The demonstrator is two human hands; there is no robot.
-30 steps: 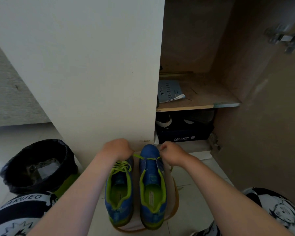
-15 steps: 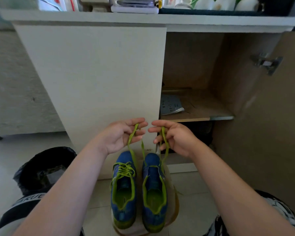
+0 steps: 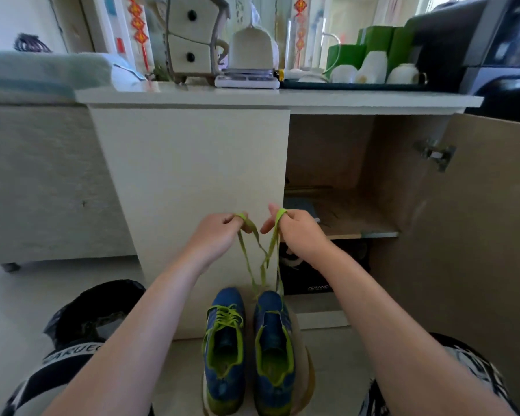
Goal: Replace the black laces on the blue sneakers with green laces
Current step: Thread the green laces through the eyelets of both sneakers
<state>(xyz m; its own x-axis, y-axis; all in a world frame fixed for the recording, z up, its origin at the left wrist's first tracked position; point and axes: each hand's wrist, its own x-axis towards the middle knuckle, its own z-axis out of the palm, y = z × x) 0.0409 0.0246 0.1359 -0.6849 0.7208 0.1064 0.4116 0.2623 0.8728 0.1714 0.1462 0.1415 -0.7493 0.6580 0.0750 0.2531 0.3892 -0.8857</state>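
Holding both ends of a green lace [image 3: 263, 253] up above the right-hand blue sneaker [image 3: 272, 352].

The left hand [image 3: 215, 235] and right hand [image 3: 297, 232] are each pinched closed on one strand, raised in front of the white cabinet door [image 3: 192, 187]. The strands cross and run down to the toe eyelets. Just beside it, the other sneaker [image 3: 224, 352] is laced in green. A black bin [image 3: 93, 310] sits to the left.
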